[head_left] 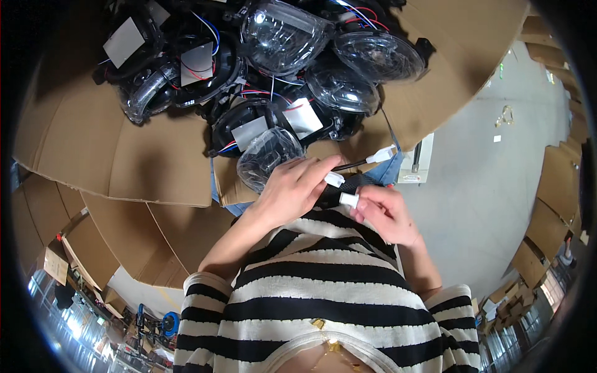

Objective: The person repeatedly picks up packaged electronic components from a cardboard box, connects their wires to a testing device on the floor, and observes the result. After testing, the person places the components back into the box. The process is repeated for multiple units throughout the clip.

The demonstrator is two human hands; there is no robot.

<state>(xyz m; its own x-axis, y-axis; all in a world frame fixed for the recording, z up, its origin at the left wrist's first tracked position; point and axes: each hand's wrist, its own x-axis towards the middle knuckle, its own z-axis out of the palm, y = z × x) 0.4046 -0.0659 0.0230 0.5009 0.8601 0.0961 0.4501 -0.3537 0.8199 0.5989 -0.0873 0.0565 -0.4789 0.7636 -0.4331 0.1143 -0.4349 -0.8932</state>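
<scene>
White plug connectors [342, 189] — two small plastic ends, one pinched in fingertips of each hand, held close but not yet joined. Left hand [292, 186] gripped upper connector; right hand [385, 214] gripped lower one, thumb and forefinger closed on it. Step judged: aligning halves for mating; next move called for squaring faces, then pushing together. Third connector [380, 155] on black lead lay just beyond hands; clear-lens lamp [267, 155] sat behind left hand — more lamps piled in cardboard box [155, 168] farther off.
</scene>
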